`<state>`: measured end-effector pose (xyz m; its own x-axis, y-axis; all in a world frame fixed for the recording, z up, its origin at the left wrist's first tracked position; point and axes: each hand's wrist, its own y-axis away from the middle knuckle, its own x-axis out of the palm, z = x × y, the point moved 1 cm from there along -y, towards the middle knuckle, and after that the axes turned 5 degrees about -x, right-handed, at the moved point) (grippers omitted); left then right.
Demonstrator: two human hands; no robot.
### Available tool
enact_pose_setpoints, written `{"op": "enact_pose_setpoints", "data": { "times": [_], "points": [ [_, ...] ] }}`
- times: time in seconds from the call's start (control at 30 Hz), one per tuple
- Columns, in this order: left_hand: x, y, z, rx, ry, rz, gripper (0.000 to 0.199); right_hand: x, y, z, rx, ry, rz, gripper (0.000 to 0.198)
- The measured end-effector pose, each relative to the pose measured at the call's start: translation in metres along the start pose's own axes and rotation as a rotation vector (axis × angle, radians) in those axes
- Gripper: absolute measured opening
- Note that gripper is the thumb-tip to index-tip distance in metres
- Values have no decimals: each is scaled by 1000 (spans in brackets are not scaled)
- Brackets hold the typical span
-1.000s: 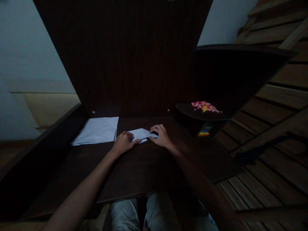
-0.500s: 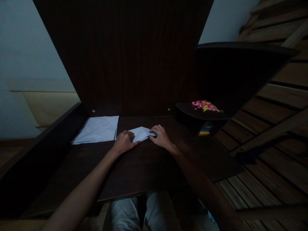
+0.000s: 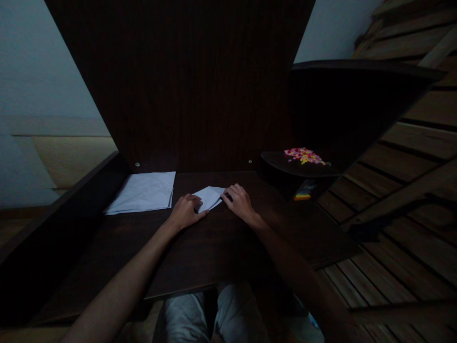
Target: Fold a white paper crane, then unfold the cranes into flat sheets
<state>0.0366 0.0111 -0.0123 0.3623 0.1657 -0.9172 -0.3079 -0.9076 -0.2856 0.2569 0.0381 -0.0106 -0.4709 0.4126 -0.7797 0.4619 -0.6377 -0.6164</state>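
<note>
A folded sheet of white paper (image 3: pixel 210 196) lies on the dark wooden desk (image 3: pixel 200 257) between my hands. My left hand (image 3: pixel 185 209) rests on its left side, the thumb along the near edge and the fingers curled on top. At the right tip of the paper, my right hand (image 3: pixel 237 200) pinches the edge between thumb and fingers. The paper has slanted folds and narrows toward the right. Part of its left end is hidden under my left fingers.
A stack of white paper sheets (image 3: pixel 143 190) lies at the desk's back left. On a small corner shelf (image 3: pixel 276 162) to the right sits a pile of small pink, red and yellow pieces (image 3: pixel 305 155). A raised side panel (image 3: pixel 64 205) bounds the left. Wooden slats (image 3: pixel 403 257) stand at right.
My right fingers have shifted slightly at the paper's right tip, and the paper's folded right part looks a little different. My left hand stays nearly in place.
</note>
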Motion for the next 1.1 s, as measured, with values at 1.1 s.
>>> {"op": "enact_pose_setpoints", "data": {
  "times": [1.1],
  "points": [
    [7,6,-10,154,161,166,55,3,0,-11,123,-108,291,23]
  ]
}}
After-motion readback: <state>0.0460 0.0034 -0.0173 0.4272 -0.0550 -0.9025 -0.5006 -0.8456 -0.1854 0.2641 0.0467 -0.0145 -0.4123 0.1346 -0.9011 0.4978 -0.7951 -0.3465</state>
